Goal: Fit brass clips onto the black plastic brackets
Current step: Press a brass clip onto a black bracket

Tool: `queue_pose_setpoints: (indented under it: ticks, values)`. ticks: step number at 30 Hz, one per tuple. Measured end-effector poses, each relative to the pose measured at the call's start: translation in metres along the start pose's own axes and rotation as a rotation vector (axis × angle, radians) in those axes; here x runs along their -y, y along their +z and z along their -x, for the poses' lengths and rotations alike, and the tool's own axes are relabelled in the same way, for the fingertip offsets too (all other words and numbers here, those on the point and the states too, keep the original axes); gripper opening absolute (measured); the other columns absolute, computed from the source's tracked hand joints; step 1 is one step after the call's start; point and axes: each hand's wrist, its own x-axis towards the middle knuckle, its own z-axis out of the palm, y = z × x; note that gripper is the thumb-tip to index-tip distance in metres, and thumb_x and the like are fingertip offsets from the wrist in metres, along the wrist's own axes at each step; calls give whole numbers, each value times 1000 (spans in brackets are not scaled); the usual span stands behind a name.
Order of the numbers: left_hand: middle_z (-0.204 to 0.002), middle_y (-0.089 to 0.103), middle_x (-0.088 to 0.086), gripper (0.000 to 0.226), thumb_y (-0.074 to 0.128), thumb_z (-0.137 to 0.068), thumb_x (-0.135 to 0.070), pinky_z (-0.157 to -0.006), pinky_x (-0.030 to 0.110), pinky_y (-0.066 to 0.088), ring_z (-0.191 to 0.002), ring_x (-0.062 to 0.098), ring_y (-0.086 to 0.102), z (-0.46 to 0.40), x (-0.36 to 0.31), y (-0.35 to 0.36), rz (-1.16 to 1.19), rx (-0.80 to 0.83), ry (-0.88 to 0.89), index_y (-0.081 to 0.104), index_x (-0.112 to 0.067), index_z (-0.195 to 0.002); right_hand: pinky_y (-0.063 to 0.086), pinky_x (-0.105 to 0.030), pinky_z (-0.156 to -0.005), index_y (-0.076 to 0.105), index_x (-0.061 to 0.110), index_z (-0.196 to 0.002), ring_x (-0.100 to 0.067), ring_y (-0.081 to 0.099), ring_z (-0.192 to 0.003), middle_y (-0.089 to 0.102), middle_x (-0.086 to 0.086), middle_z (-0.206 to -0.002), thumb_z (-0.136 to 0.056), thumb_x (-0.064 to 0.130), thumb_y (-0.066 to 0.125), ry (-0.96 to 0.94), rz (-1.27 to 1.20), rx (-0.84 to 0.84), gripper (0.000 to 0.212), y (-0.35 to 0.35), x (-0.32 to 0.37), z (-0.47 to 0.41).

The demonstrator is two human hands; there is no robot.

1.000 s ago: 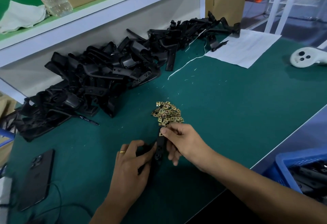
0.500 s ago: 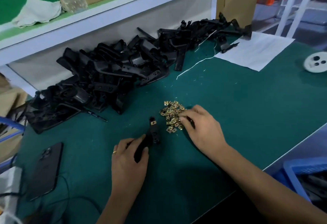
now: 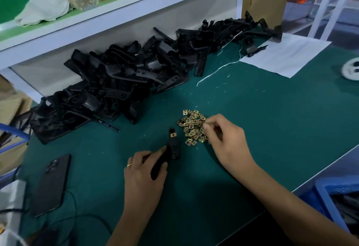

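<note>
Brass clips (image 3: 193,126) are lying in a loose heap on the green mat (image 3: 272,129), directly under and just ahead of the right hand (image 3: 226,142). That hand is reaching into the near-right edge of the heap with its fingers curled downward, thumb and forefinger drawn together at the clips; whether they are actually pinching 1 cannot be told, because the fingertips are hiding the spot.

Just to the left of the heap, 1 black bracket (image 3: 171,148) is lying on the mat, its far end pointing away from the person and already carrying 1 brass clip (image 3: 172,134). The left hand (image 3: 144,175) is gripping the bracket's near end, thumb on the right side and fingers curled over the left, with a ring showing on 1 finger. The bracket's clipped end is sticking out ahead of this hand, close to the heap but not touching it.

Well ahead and to the left of both hands, a big pile of black brackets (image 3: 136,82) is sitting against the back of the bench. A dark phone (image 3: 51,183) is lying to the left of the left hand, and a sheet of paper (image 3: 285,55) is lying far ahead of the right hand.
</note>
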Motion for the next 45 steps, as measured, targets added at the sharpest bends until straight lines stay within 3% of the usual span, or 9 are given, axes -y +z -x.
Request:
queue_pose_setpoints:
  ticks: [3, 6, 11, 15, 20, 23, 30, 38, 45]
  values:
    - [-107, 56, -8, 41, 79, -91, -25, -87, 41, 46, -94, 18, 53, 0, 2, 2, -9, 7, 56, 72, -33, -131, 53, -26, -63, 69, 28, -91, -16, 70, -73, 73, -1, -82, -101, 21, 66, 203, -356, 124, 13, 3, 7, 15]
    - [-109, 57, -6, 39, 72, -92, -35, -87, 44, 48, -95, 19, 54, 0, 3, 3, -25, 14, 69, 71, -33, -131, 57, -28, -64, 70, 28, -92, -19, 71, -74, 74, -5, -86, -102, 17, 65, 262, -480, 180, 16, 9, 10, 28]
    - [-110, 54, -9, 39, 67, -90, -37, -89, 40, 46, -96, 17, 54, 2, 1, 2, -47, 18, 72, 72, -33, -128, 61, -38, -71, 67, 22, -95, -24, 73, -76, 75, -7, -88, -102, 15, 64, 284, -476, 243, 11, 6, 7, 30]
    - [-110, 54, -8, 38, 80, -88, -26, -87, 38, 46, -96, 19, 55, 2, 2, 4, -63, 7, 77, 74, -32, -125, 61, -32, -65, 66, 17, -92, -30, 72, -71, 71, -12, -82, -94, 5, 73, 245, -488, 285, 13, 5, 9, 30]
    - [-109, 56, -6, 38, 79, -90, -26, -86, 40, 46, -96, 19, 55, 2, 4, 5, -65, 10, 83, 73, -31, -127, 61, -36, -62, 67, 18, -101, -28, 73, -69, 65, -18, -77, -91, 0, 72, 212, -470, 317, 21, 7, 9, 30]
    - [-110, 55, -7, 35, 67, -93, -36, -87, 40, 47, -96, 18, 54, 2, 2, 4, -69, 18, 77, 72, -33, -128, 64, -37, -70, 70, 14, -107, -30, 76, -77, 74, -14, -83, -98, 5, 70, 211, -515, 340, 13, 10, 11, 31]
    - [-112, 54, -9, 36, 63, -95, -38, -89, 40, 47, -100, 16, 54, 2, 1, 2, -67, 30, 63, 71, -34, -130, 65, -37, -70, 67, -6, -105, -37, 78, -85, 78, -22, -89, -99, 2, 62, 484, -703, 327, 11, 10, 18, 24]
    - [-111, 54, -9, 37, 59, -94, -40, -84, 41, 48, -98, 16, 53, 1, 0, 2, -70, 36, 74, 72, -33, -128, 63, -36, -55, 74, -6, -91, -36, 77, -69, 75, -26, -80, -92, 9, 74, 725, -777, 276, 14, 18, 35, 19]
    - [-111, 55, -4, 31, 67, -99, -31, -81, 43, 49, -96, 19, 53, 0, 1, 2, -49, 36, 110, 72, -33, -130, 63, -37, -51, 70, -9, -91, -39, 77, -68, 74, -29, -77, -93, 9, 72, 802, -730, 400, 18, 12, 42, 11]
